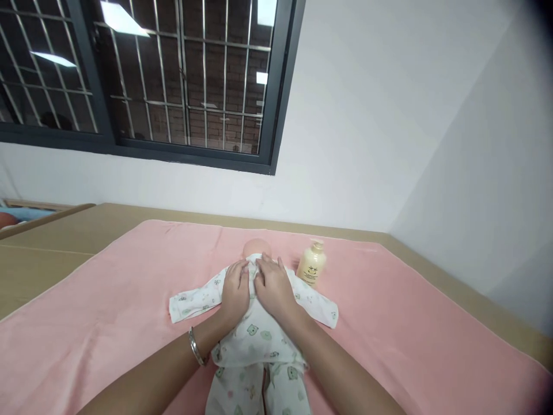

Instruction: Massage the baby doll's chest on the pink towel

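A baby doll (254,340) lies on its back, dressed in a white long-sleeved top and trousers printed with small green animals. Its bald head (257,248) points away from me, and both sleeves spread out sideways. On the left side of the doll's upper chest rests my left hand (236,288), fingers extended near the collar. My right hand (274,283) lies flat on the other side of the chest, fingertips by the neckline. Neither hand holds anything that I can see. The hands cover much of the chest.
Beyond the doll's right-hand sleeve stands a pale yellow pump bottle (311,264). A pink sheet (116,323) covers most of the tan table (56,248). White walls (354,115) and a barred window (181,80) close off the far side.
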`<act>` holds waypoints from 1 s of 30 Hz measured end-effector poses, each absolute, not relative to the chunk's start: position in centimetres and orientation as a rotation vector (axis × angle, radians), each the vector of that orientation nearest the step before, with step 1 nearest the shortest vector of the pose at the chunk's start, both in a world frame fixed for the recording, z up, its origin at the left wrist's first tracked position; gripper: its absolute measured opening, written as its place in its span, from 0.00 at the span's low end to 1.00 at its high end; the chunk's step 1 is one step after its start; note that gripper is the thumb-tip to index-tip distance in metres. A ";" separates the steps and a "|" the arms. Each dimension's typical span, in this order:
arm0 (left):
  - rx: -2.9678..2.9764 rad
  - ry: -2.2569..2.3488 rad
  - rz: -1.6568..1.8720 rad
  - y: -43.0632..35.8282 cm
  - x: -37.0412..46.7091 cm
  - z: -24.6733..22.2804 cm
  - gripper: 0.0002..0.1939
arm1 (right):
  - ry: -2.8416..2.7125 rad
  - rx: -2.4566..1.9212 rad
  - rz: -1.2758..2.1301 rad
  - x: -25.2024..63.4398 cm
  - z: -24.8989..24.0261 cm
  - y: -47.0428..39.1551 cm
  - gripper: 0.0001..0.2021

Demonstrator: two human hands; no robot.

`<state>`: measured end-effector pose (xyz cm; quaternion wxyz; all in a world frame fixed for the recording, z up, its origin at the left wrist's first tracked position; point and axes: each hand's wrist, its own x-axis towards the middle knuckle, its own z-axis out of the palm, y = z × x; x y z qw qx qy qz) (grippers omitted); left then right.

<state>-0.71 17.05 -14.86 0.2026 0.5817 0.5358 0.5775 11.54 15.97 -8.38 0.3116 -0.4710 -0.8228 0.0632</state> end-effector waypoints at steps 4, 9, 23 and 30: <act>1.639 1.480 1.660 17.2 -0.6 -15.2 0.17 | -2.209 -1.290 0.116 11.7 -10.4 16.6 0.21; 1.686 1.597 1.692 17.6 -0.5 -15.9 0.16 | -2.270 -1.406 0.023 11.4 -11.1 16.8 0.22; 1.857 1.680 1.564 17.9 -1.3 -16.5 0.21 | -2.335 -1.636 0.170 12.2 -10.2 17.0 0.30; 1.759 1.550 1.727 17.5 -1.5 -16.7 0.22 | -2.592 -1.292 0.017 11.2 -10.4 14.1 0.27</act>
